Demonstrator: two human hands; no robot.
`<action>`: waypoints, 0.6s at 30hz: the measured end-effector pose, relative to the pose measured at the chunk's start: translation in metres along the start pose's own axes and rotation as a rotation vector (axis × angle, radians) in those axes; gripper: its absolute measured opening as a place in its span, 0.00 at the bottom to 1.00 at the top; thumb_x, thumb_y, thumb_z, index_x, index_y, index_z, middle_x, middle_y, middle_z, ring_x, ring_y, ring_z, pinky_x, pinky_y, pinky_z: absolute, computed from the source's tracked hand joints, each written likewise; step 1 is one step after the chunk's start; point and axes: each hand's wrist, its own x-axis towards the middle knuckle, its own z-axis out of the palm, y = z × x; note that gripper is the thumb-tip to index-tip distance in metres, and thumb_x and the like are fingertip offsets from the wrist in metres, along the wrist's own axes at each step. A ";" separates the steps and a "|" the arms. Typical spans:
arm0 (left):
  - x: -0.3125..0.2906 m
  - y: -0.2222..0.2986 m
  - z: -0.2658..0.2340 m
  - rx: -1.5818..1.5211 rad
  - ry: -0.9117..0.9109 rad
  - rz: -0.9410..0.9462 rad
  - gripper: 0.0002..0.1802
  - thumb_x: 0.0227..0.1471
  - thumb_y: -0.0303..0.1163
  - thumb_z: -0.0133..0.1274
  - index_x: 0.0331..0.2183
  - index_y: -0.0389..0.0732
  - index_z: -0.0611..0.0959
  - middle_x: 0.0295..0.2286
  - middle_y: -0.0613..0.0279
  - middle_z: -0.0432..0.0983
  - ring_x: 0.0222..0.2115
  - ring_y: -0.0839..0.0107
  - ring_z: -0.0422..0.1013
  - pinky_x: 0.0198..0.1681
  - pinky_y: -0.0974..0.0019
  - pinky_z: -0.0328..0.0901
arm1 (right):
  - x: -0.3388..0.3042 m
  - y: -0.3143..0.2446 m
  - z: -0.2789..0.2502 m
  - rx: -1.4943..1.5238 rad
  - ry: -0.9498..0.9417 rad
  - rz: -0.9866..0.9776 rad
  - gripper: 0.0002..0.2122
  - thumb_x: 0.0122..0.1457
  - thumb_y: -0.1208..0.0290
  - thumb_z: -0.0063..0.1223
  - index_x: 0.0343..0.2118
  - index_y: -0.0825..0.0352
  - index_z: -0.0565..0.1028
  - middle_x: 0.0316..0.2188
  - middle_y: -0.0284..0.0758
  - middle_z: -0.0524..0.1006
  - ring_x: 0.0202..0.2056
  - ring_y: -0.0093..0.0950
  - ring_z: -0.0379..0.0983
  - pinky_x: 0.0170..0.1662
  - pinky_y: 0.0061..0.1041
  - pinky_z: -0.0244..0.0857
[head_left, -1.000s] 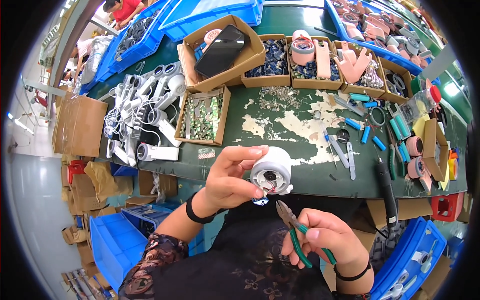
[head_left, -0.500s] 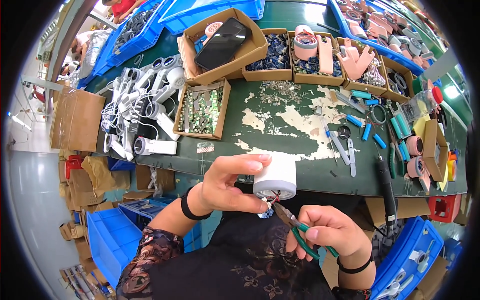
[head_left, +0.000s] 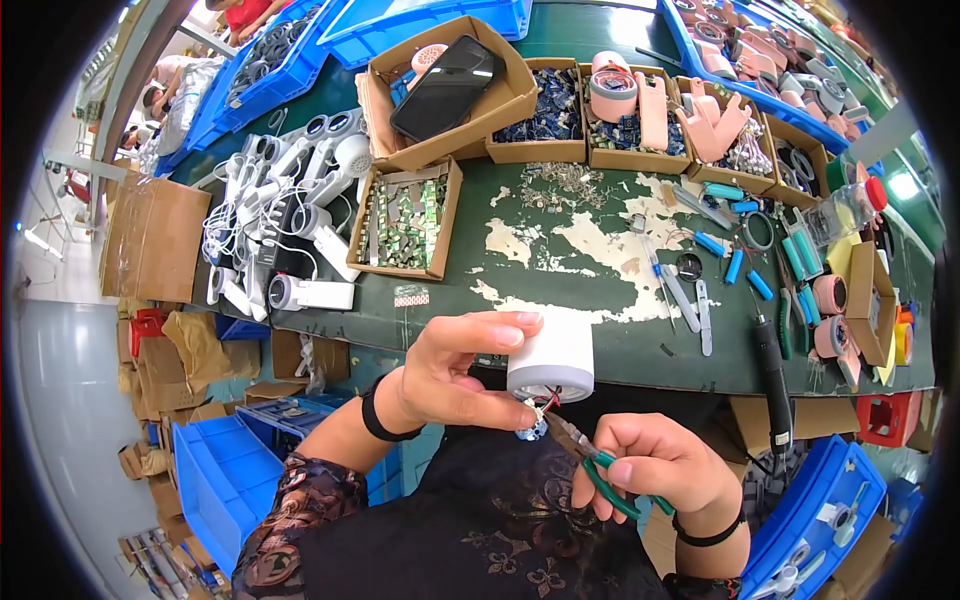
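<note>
My left hand (head_left: 462,375) is closed around a white cylindrical housing (head_left: 556,345) with a grey rim, held tilted with its open end toward me. Thin red and dark wires come out of that end, and a small blue circuit board (head_left: 533,430) hangs from them beside my left thumb. My right hand (head_left: 665,465) grips cutting pliers (head_left: 604,478) with green handles. Their jaws are at the wires and the board; whether they bite on a wire is too small to tell.
On the green table, a box of circuit boards (head_left: 405,222) stands beside white handheld devices (head_left: 290,200). Further back is a carton with a phone (head_left: 446,88). Blue cells (head_left: 733,265) and an electric screwdriver (head_left: 772,385) lie on the right. Blue crates (head_left: 225,480) stand below.
The pliers' jaws have shifted slightly downward, and the small blue board has turned a little. Both hands keep nearly the same place and hold.
</note>
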 end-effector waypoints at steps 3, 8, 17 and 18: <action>0.001 0.000 -0.001 0.006 0.003 -0.001 0.17 0.37 0.20 0.73 0.34 0.44 0.90 0.55 0.52 0.64 0.57 0.49 0.68 0.59 0.53 0.68 | 0.000 -0.001 -0.001 0.009 -0.012 -0.001 0.05 0.67 0.75 0.46 0.36 0.71 0.70 0.36 0.41 0.81 0.28 0.20 0.76 0.29 0.20 0.69; 0.002 0.000 -0.001 0.037 -0.017 0.022 0.15 0.38 0.22 0.72 0.34 0.44 0.90 0.54 0.51 0.65 0.57 0.48 0.68 0.59 0.54 0.68 | 0.001 -0.001 -0.002 0.021 0.000 0.013 0.05 0.67 0.75 0.45 0.36 0.71 0.69 0.36 0.41 0.81 0.28 0.20 0.76 0.29 0.20 0.70; 0.001 0.001 0.000 0.031 -0.013 0.002 0.16 0.38 0.22 0.73 0.34 0.43 0.90 0.55 0.51 0.65 0.57 0.49 0.68 0.59 0.53 0.68 | 0.000 -0.001 -0.001 -0.013 0.003 0.010 0.05 0.67 0.75 0.46 0.35 0.71 0.69 0.36 0.40 0.81 0.28 0.19 0.76 0.29 0.20 0.70; 0.001 0.001 0.000 0.030 -0.013 0.002 0.16 0.38 0.22 0.73 0.34 0.43 0.90 0.55 0.51 0.65 0.57 0.49 0.68 0.59 0.53 0.68 | 0.000 -0.001 -0.001 -0.013 0.003 0.010 0.05 0.67 0.75 0.46 0.35 0.71 0.69 0.36 0.40 0.81 0.28 0.19 0.76 0.29 0.20 0.70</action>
